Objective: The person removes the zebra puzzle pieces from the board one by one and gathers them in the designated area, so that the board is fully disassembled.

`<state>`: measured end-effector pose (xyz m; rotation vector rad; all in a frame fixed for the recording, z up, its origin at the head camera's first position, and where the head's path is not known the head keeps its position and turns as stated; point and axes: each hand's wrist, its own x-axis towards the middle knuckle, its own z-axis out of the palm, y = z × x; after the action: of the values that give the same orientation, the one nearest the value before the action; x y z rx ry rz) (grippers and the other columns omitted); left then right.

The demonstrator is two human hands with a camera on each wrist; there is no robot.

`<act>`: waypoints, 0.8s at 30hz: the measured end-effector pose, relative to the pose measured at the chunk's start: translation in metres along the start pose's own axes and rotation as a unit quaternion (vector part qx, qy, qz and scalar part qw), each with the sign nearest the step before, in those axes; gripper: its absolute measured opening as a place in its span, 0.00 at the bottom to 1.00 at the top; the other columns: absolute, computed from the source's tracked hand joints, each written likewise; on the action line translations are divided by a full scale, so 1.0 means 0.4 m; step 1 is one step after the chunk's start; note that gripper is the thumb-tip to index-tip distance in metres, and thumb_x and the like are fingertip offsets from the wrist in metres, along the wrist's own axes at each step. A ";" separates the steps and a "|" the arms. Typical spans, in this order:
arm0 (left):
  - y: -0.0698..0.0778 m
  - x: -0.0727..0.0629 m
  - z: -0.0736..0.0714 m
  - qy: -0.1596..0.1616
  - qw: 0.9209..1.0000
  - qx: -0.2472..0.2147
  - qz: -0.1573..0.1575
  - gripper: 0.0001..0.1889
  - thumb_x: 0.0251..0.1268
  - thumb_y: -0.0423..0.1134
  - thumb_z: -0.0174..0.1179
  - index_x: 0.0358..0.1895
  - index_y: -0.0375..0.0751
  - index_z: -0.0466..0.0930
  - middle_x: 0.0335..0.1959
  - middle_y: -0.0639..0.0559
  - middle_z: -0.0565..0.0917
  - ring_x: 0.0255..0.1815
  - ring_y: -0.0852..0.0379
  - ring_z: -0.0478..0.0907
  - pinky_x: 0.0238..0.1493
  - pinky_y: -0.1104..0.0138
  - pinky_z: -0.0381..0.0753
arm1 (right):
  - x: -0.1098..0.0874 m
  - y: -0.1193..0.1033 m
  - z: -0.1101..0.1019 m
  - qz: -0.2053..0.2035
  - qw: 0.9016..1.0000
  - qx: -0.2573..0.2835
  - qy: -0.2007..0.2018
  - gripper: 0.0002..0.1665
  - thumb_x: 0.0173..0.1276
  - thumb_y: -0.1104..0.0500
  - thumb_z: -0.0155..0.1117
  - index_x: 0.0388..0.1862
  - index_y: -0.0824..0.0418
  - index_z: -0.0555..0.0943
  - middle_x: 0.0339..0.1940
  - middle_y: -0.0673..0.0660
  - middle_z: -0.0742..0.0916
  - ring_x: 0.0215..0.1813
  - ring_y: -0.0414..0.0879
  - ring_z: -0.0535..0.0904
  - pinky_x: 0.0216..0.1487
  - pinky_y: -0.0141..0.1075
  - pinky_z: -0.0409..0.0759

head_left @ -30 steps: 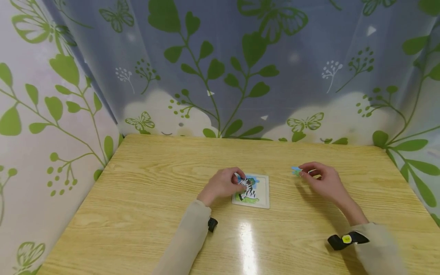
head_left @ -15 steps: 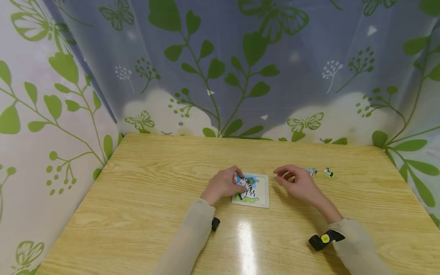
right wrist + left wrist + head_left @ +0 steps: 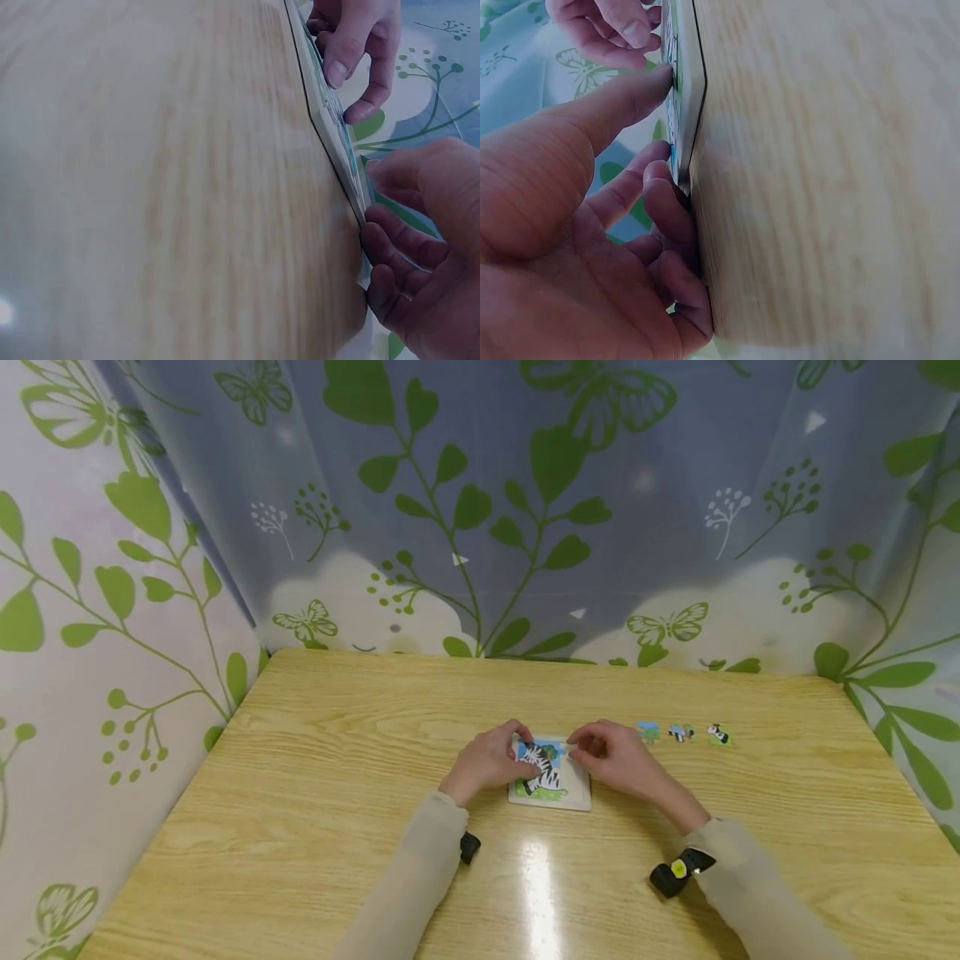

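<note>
puzzle board [image 3: 555,805] laid on table [image 3: 337,735] | zebra side [image 3: 550,778] filled, right side [image 3: 576,788] seen bare | three pieces [image 3: 681,732] left out | board gripped by left hand [image 3: 483,762]; hold of right hand [image 3: 619,762] can't be told

I find the puzzle board [image 3: 577,792] on the table [image 3: 315,760], between my left hand [image 3: 489,760] and right hand [image 3: 618,762]. Fitted pieces [image 3: 550,782] occupy its left part. Three loose pieces [image 3: 681,732] lie rightward, in a row. Cloth [image 3: 667,485] hangs behind the table.
</note>
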<state>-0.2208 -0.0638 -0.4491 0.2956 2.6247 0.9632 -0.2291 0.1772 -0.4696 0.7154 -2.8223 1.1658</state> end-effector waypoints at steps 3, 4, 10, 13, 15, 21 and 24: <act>-0.003 0.003 -0.002 -0.004 1.000 -0.004 0.000 0.24 0.62 0.51 0.72 0.60 0.53 0.76 0.33 0.53 0.77 0.33 0.56 0.71 0.35 0.64 0.67 | 0.005 -0.001 0.006 0.003 1.000 -0.011 -0.003 0.07 0.68 0.63 0.70 0.44 0.60 0.87 0.34 0.54 0.85 0.32 0.41 0.76 0.35 0.32 0.74; -0.003 0.004 -0.002 -0.005 1.000 -0.003 0.000 0.25 0.63 0.51 0.71 0.60 0.53 0.76 0.34 0.53 0.77 0.33 0.55 0.72 0.36 0.64 0.67 | 0.006 0.000 0.008 0.006 1.000 -0.013 -0.006 0.07 0.68 0.63 0.70 0.44 0.60 0.87 0.34 0.54 0.85 0.32 0.41 0.75 0.34 0.33 0.74; 0.001 0.004 -0.002 -0.007 1.000 0.001 -0.006 0.26 0.62 0.52 0.72 0.60 0.53 0.75 0.38 0.52 0.80 0.37 0.53 0.74 0.39 0.62 0.68 | 0.012 -0.001 0.014 0.022 0.999 -0.024 -0.018 0.06 0.68 0.61 0.70 0.43 0.59 0.88 0.36 0.55 0.84 0.32 0.42 0.74 0.35 0.34 0.73; 0.005 0.002 -0.001 -0.005 1.000 0.004 -0.009 0.25 0.62 0.52 0.72 0.60 0.54 0.75 0.40 0.51 0.82 0.38 0.52 0.74 0.40 0.62 0.69 | 0.015 -0.004 0.015 0.027 0.999 -0.027 -0.019 0.06 0.67 0.61 0.70 0.42 0.59 0.89 0.36 0.55 0.84 0.32 0.42 0.73 0.35 0.34 0.72; 0.007 0.001 0.000 -0.003 1.000 0.008 -0.010 0.26 0.62 0.53 0.72 0.60 0.54 0.75 0.43 0.51 0.82 0.40 0.52 0.75 0.41 0.61 0.70 | 0.016 -0.006 0.015 0.027 0.999 -0.030 -0.018 0.06 0.67 0.61 0.71 0.41 0.59 0.89 0.36 0.55 0.84 0.32 0.42 0.73 0.35 0.34 0.72; 0.008 0.001 0.004 0.001 1.000 0.015 -0.012 0.25 0.61 0.53 0.72 0.59 0.55 0.75 0.50 0.49 0.84 0.43 0.52 0.75 0.46 0.59 0.72 | 0.020 -0.009 0.019 0.029 0.999 -0.040 -0.012 0.05 0.67 0.60 0.71 0.41 0.58 0.90 0.36 0.56 0.83 0.32 0.42 0.73 0.35 0.35 0.72; 0.008 0.002 0.004 0.001 1.000 0.011 -0.010 0.24 0.61 0.53 0.72 0.58 0.54 0.76 0.50 0.49 0.84 0.43 0.52 0.75 0.46 0.59 0.72 | 0.021 -0.010 0.023 0.032 0.999 -0.043 -0.008 0.05 0.67 0.60 0.71 0.40 0.57 0.90 0.36 0.56 0.83 0.32 0.43 0.73 0.35 0.35 0.72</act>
<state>-0.2205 -0.0603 -0.4483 0.2736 2.6360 0.9292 -0.2335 0.1653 -0.4721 0.6372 -2.9090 1.0445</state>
